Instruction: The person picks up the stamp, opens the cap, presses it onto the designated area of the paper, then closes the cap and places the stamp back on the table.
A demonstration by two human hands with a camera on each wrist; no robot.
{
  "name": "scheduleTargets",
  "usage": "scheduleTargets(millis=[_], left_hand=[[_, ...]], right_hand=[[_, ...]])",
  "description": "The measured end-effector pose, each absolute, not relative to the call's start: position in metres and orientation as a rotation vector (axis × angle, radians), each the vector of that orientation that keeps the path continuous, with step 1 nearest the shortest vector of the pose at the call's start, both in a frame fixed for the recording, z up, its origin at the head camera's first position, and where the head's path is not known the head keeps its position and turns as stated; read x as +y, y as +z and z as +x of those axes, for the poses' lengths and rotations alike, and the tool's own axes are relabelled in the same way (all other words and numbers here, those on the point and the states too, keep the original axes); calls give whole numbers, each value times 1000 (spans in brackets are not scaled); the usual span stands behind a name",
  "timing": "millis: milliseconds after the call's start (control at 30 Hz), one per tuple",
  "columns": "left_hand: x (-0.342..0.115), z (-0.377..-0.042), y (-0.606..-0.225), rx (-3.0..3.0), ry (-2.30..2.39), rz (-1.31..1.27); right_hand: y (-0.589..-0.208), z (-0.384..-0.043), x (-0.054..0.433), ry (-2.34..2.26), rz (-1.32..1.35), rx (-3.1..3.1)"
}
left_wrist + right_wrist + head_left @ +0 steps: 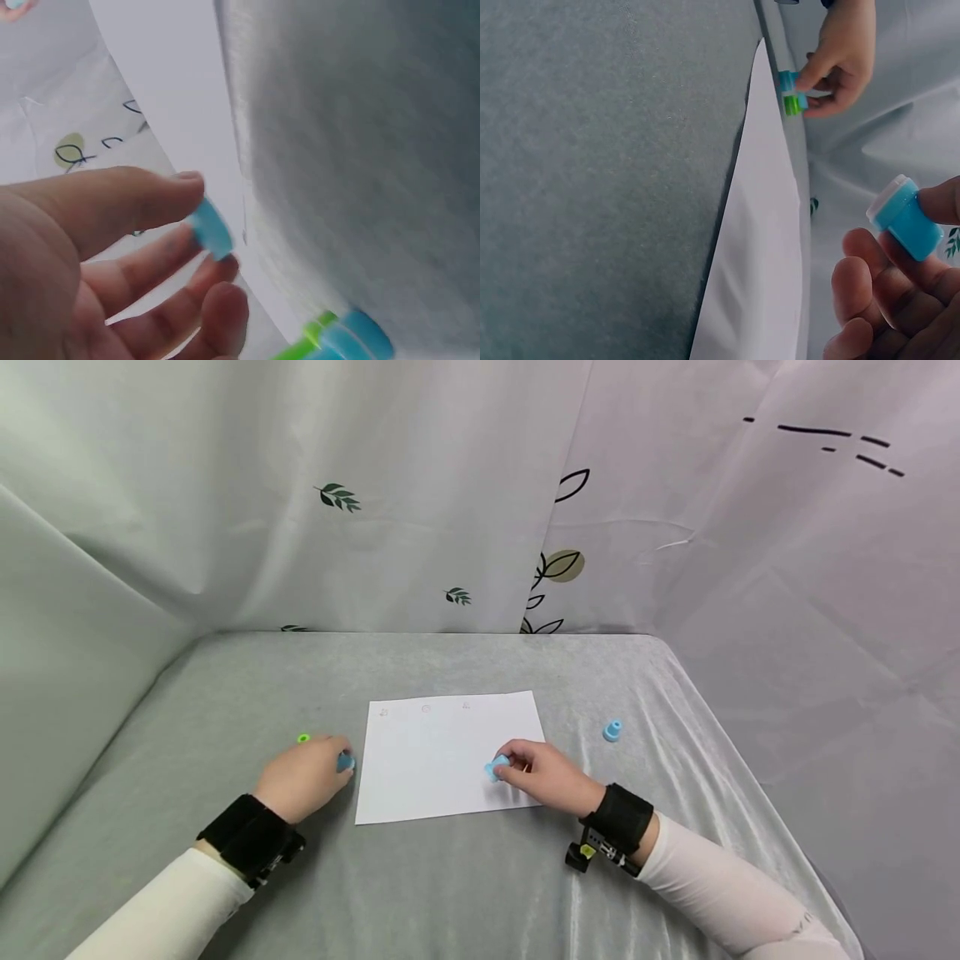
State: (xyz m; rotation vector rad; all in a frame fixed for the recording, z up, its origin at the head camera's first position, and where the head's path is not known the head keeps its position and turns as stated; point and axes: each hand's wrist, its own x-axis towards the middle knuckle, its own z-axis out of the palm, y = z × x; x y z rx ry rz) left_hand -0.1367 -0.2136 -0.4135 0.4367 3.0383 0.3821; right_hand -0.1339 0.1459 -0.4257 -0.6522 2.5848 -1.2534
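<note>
My left hand [303, 777] pinches a small blue cap [213, 229] between thumb and fingers, just left of the white paper [435, 768]. Close to that hand, a blue and green piece [352, 336] lies on the cloth, partly cut off in the left wrist view; a bit of green [303, 738] shows past the hand in the head view. Over the paper's right part, my right hand [551, 774] holds a small light-blue stamp [906, 217] with a whitish rim, tilted between thumb and fingers. Several small faint reddish marks [426, 708] run along the paper's far edge.
A blue stepped, cone-like piece [612, 731] stands on the grey cloth-covered table [450, 885], right of the paper. White curtains [420, 485] with leaf prints hang behind and at both sides. Each wrist wears a black band [618, 818].
</note>
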Motion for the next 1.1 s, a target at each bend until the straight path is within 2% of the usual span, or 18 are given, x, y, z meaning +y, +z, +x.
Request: scheduleTargets(millis=[333,667,933,1100], left_hand=[[-174,-126,-399,3101,598,622],[-121,-116,-391,3042,611,795],[-102,-113,-396,3102,536,1062],[-98,-111,-395,3115,535,1103]], right_hand=[[-424,-133,139,-1292,-719,2572],[-416,-126,120,-1441,-752,2480],[-416,-125,110,-1484,-733,2415],[-417,-125,110,-1510,-715,2386]])
